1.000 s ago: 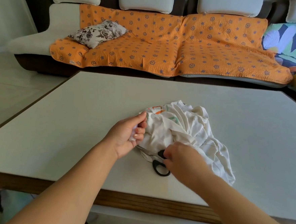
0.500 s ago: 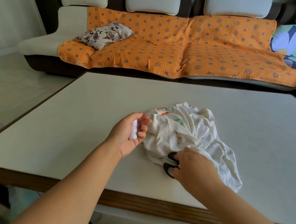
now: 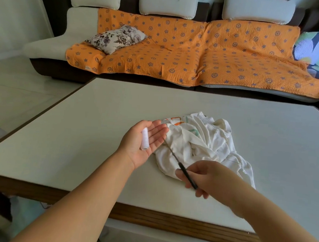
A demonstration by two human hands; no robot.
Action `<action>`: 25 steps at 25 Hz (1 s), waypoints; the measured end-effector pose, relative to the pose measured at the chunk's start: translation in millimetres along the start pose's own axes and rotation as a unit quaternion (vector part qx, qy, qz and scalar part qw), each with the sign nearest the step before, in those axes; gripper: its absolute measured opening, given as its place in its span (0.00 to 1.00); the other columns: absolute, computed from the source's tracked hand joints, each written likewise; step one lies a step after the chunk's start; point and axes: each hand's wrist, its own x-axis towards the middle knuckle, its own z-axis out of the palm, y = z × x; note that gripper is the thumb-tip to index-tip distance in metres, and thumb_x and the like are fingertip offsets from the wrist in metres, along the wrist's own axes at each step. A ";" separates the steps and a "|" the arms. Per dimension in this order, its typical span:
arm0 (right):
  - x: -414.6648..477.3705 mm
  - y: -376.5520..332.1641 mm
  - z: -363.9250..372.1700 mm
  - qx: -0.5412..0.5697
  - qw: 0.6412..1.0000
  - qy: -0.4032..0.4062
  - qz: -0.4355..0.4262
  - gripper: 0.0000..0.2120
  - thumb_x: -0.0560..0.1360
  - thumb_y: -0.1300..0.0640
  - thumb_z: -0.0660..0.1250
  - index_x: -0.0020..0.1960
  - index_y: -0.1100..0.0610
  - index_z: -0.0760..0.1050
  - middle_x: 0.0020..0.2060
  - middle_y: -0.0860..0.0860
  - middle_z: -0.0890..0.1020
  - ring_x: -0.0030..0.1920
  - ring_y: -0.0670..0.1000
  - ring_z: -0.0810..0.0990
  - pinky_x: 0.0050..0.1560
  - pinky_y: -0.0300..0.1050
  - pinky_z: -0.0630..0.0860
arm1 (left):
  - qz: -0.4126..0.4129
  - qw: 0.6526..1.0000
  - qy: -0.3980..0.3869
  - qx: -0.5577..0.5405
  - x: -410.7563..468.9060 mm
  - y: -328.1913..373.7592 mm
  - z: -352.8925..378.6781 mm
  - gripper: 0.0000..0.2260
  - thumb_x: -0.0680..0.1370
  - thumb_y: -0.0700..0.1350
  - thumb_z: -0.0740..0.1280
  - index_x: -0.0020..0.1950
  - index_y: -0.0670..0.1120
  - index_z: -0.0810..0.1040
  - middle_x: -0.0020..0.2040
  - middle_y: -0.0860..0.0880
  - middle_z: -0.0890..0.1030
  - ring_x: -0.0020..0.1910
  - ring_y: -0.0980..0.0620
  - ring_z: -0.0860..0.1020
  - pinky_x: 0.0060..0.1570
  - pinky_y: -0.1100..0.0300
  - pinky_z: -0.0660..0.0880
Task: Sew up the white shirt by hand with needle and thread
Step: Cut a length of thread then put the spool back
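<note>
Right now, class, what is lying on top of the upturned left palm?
A small white spool of thread lies across the open left hand. The palm beneath it is covered; no needle can be made out there. The right hand grips a thin dark tool.

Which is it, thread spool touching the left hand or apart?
Touching. The head view shows the thread spool lying on the upturned palm of the left hand, fingers straight, with no gap between spool and palm.
</note>
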 end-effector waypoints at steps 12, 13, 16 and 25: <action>25.6 -4.8 23.4 0.162 0.985 -0.060 -0.003 0.18 0.73 0.41 0.70 0.43 0.57 0.81 0.35 0.50 0.84 0.32 0.48 0.74 0.39 0.42 0.71 | -0.007 1.000 0.003 -0.017 1.0 -4.7 3.5 0.09 0.80 0.42 0.61 0.48 0.38 0.79 0.43 0.42 0.84 0.42 0.48 0.84 0.41 0.58 0.82; 26.5 -4.8 23.8 0.160 0.985 -0.058 -0.003 0.18 0.73 0.42 0.70 0.43 0.57 0.81 0.34 0.50 0.84 0.31 0.48 0.74 0.38 0.41 0.71 | -0.009 1.000 0.001 -0.016 1.5 -4.8 3.5 0.09 0.80 0.42 0.61 0.48 0.38 0.79 0.43 0.42 0.84 0.42 0.48 0.84 0.41 0.58 0.82; 29.3 -4.2 24.8 0.151 0.987 -0.045 -0.003 0.15 0.74 0.44 0.71 0.41 0.57 0.80 0.32 0.49 0.83 0.27 0.46 0.72 0.37 0.40 0.70 | -0.013 1.000 0.000 -0.019 2.8 -4.8 4.1 0.10 0.80 0.42 0.61 0.48 0.39 0.79 0.43 0.42 0.84 0.41 0.49 0.84 0.41 0.59 0.82; 30.0 0.9 22.1 0.162 0.987 0.005 -0.008 0.11 0.75 0.50 0.71 0.41 0.57 0.81 0.30 0.48 0.82 0.28 0.44 0.73 0.32 0.34 0.69 | -0.010 0.999 0.031 -0.014 9.0 -5.1 -0.2 0.09 0.81 0.42 0.60 0.50 0.39 0.78 0.43 0.43 0.84 0.41 0.49 0.84 0.42 0.59 0.82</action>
